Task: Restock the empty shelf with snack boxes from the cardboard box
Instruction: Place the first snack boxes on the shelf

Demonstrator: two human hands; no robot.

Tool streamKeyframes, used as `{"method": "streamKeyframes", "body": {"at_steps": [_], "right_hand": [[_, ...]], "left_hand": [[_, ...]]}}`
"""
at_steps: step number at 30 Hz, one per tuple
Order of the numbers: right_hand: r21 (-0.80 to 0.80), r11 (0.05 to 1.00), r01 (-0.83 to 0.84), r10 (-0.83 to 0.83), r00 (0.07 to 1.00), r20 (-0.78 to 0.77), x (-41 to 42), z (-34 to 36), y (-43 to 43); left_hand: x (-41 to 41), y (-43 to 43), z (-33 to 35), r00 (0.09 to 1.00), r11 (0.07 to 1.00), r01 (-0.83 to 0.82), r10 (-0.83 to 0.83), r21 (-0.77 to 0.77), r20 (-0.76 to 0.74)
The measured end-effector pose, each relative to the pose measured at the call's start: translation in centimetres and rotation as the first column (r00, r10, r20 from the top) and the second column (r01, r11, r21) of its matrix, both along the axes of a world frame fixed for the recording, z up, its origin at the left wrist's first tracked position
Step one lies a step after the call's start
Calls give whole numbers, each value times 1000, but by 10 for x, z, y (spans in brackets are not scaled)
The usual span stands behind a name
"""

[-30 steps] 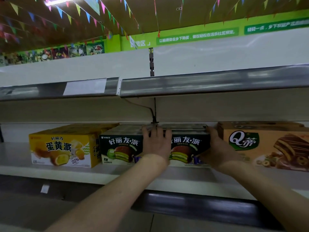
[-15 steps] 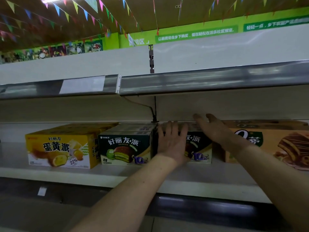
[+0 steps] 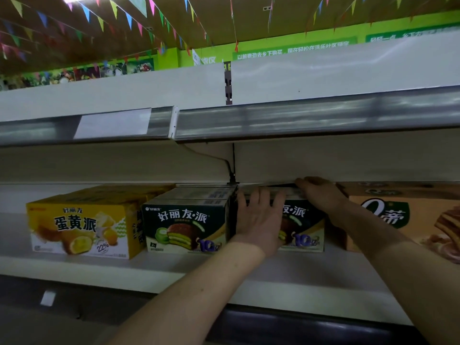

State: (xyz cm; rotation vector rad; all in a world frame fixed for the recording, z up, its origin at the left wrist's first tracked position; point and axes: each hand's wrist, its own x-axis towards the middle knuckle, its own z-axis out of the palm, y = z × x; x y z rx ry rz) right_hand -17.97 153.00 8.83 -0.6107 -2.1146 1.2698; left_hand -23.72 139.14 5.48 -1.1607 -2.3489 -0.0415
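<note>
- Left hand [image 3: 258, 220] lies flat, fingers straight, against the front of the right green box [image 3: 305, 227].
- Right hand [image 3: 321, 192] rests on that box's top, fingers seemingly straight, though blurred.
- That box stands on the shelf [image 3: 174, 270], between the left green box [image 3: 184, 225] and an orange box [image 3: 403, 217].
- A yellow box [image 3: 79, 227] stands leftmost.

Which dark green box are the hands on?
The right dark green box, beside the orange box: left hand flat on its front, right hand on its top. The left dark green box adjoins the yellow box.
</note>
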Motion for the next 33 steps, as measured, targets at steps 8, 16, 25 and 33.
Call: {"method": "streamKeyframes", "body": {"at_steps": [8,16,25,33], "right_hand": [[-37,993,-116,121,977,175,0,9,3],[231,969,-81,19,966,257,-3,11,-5],[640,767,39,-167,976,141,2,-15,-12],[674,737,50,-80,997,14,51,1,-3]], "left_hand": [[13,4,-11,997,998,62,-61,10,-54],[6,-3,-5,1000,999,26,-26,-30,-12],[9,-1,-1,1000,998,-23,24,-63,20],[44,14,19,998,996,49,-51,69,33]]}}
